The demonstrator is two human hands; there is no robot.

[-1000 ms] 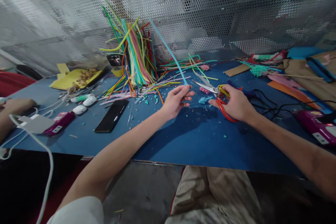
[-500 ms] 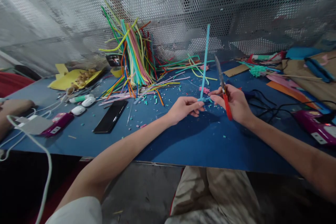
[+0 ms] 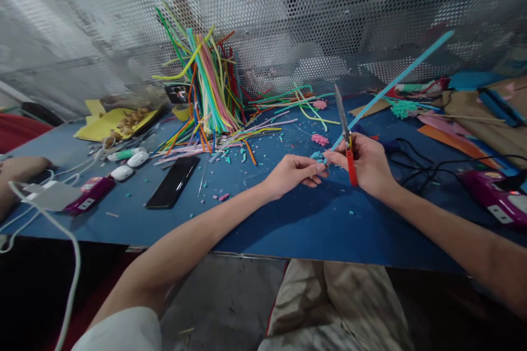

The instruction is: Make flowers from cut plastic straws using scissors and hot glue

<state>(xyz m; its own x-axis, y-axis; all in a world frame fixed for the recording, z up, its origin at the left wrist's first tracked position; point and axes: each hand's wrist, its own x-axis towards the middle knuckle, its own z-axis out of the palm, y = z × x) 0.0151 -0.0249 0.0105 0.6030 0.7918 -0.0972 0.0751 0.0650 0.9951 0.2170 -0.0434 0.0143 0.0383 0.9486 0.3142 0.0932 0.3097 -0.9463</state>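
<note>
Left hand: thumb and fingertips are pressed together, and the lower end of the stem is pinched between them.
Right hand: fingers are curled around the handles of the scissors, while the stem is also steadied at the thumb and fingertips, close beside the left hand.
Blue stem: it is held above the table, slanted from the fingertips toward between one and two o'clock.
Scissors: the blades are pointed between eleven and twelve o'clock, apparently together.
Blue piece: it is seen just beyond the left fingertips; whether it is held cannot be told.
Pink piece: it is placed at twelve o'clock from the fingertips.
Bundle: many coloured stems are gathered at ten o'clock.
Phone: it is laid near nine o'clock, well apart from both hands.
Turquoise piece: it is seen at two o'clock.
</note>
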